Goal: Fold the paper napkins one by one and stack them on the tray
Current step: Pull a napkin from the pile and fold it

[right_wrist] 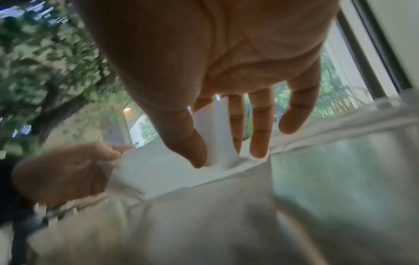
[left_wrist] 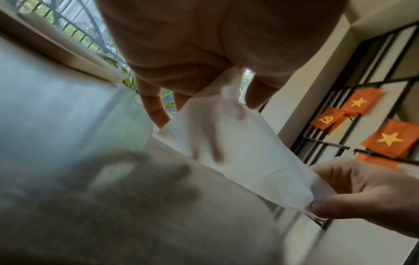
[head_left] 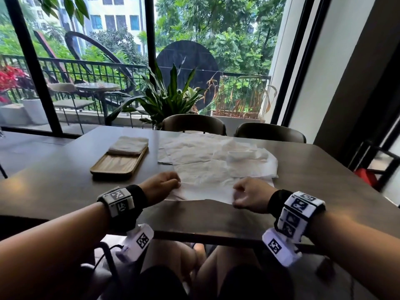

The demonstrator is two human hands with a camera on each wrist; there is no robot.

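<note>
A white paper napkin (head_left: 205, 187) lies unfolded at the near edge of the dark table (head_left: 65, 187), its near edge lifted. My left hand (head_left: 164, 185) pinches its near left corner (left_wrist: 226, 100). My right hand (head_left: 249, 195) pinches its near right corner (right_wrist: 215, 143) between thumb and fingers. Several more loose napkins (head_left: 205, 152) lie spread behind it. A wooden tray (head_left: 118, 163) stands to the left, with a stack of folded napkins (head_left: 128, 145) on its far end.
Two dark chairs (head_left: 194, 124) stand at the table's far side, with a potted plant (head_left: 168, 98) behind them by the window. A crumpled napkin (head_left: 246, 155) lies on the spread sheets at the right. Bare table surface lies left of the tray.
</note>
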